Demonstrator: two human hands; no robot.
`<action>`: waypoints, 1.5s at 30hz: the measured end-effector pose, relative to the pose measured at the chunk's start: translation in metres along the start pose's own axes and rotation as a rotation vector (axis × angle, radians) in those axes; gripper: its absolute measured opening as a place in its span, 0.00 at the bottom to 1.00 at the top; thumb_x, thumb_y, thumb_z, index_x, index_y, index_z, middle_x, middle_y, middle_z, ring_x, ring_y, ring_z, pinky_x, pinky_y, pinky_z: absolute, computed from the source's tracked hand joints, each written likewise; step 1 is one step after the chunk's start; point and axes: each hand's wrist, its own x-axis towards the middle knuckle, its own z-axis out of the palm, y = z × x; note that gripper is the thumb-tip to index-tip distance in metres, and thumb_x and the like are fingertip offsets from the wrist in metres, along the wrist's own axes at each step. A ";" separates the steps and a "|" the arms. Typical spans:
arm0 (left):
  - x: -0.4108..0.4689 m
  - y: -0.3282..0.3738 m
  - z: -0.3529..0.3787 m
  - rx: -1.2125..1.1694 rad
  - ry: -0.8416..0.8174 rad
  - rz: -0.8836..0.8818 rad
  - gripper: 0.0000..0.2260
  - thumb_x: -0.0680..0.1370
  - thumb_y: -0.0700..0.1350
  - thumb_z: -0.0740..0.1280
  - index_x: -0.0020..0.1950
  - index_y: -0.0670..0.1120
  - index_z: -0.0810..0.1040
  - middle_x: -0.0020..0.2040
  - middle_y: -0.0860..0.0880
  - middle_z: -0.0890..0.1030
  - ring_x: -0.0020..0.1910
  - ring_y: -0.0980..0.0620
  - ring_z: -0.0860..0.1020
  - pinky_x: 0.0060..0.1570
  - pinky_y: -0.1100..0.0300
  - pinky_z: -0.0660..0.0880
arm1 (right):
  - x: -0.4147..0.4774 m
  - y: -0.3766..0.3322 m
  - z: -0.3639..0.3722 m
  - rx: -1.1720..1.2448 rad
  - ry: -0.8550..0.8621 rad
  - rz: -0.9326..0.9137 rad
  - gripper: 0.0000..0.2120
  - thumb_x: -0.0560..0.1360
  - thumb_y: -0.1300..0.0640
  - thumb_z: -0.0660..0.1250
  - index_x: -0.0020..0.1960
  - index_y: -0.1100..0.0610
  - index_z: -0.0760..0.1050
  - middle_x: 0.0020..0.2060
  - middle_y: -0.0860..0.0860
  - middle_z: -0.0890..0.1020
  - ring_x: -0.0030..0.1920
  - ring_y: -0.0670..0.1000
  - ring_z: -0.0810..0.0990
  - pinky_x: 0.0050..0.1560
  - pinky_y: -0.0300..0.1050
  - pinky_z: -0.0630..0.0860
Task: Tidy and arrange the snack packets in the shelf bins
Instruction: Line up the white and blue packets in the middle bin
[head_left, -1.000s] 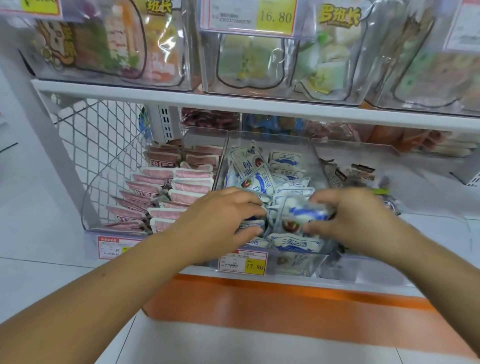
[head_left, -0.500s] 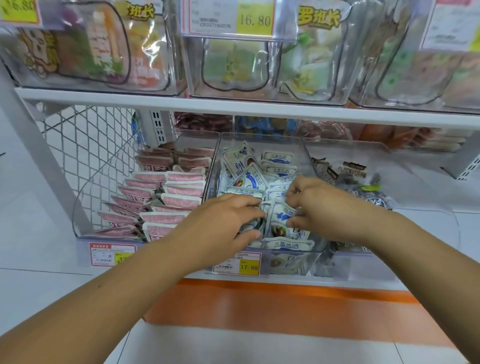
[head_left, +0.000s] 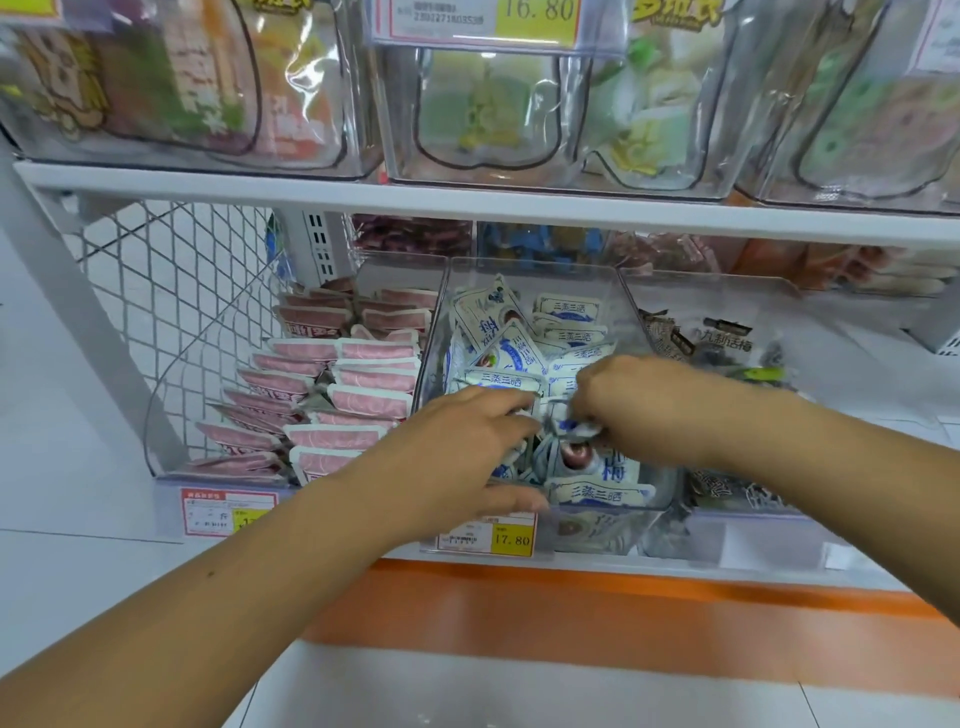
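Note:
The clear middle bin (head_left: 535, 270) on the lower shelf holds several white-and-blue snack packets (head_left: 519, 358), some upright, some tumbled. Both my hands are inside its front half. My right hand (head_left: 649, 410) pinches one white-and-blue packet (head_left: 576, 428) by its top edge. My left hand (head_left: 467, 447) reaches in beside it with fingers curled onto the packets near the front; whether it grips one is hidden. The left bin (head_left: 156, 457) holds pink packets (head_left: 363, 395) in neat rows. The right bin (head_left: 727, 291) holds dark packets (head_left: 722, 338).
A white shelf board (head_left: 467, 205) runs just above the bins, with large clear tubs of bagged snacks (head_left: 493, 114) on it. Price tags (head_left: 511, 538) hang on the bin fronts. A white wire mesh side panel (head_left: 171, 291) closes the left end. An orange floor strip (head_left: 571, 613) lies below.
My right hand came in from the right with a white-and-blue packet and lowered it into the middle bin's front, meeting my left hand there. The view has shifted slightly downward.

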 end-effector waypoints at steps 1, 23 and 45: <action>0.000 0.001 -0.001 0.001 -0.010 -0.011 0.36 0.73 0.70 0.58 0.75 0.52 0.63 0.77 0.54 0.58 0.74 0.53 0.58 0.73 0.57 0.58 | 0.001 -0.003 0.004 -0.033 -0.015 -0.017 0.04 0.74 0.61 0.65 0.48 0.58 0.77 0.45 0.53 0.76 0.48 0.56 0.77 0.48 0.52 0.77; -0.015 -0.031 -0.029 0.130 0.124 -0.122 0.35 0.73 0.73 0.47 0.75 0.57 0.63 0.74 0.58 0.65 0.73 0.57 0.60 0.71 0.57 0.56 | 0.009 -0.017 0.014 -0.037 -0.243 -0.084 0.13 0.76 0.64 0.59 0.56 0.56 0.78 0.50 0.53 0.73 0.49 0.56 0.77 0.42 0.48 0.73; 0.000 -0.045 -0.021 0.122 0.038 -0.096 0.21 0.81 0.59 0.52 0.73 0.57 0.68 0.67 0.62 0.72 0.69 0.57 0.54 0.69 0.54 0.48 | 0.079 0.022 -0.017 0.483 0.120 0.381 0.19 0.76 0.39 0.63 0.45 0.55 0.78 0.39 0.52 0.80 0.39 0.51 0.79 0.37 0.42 0.72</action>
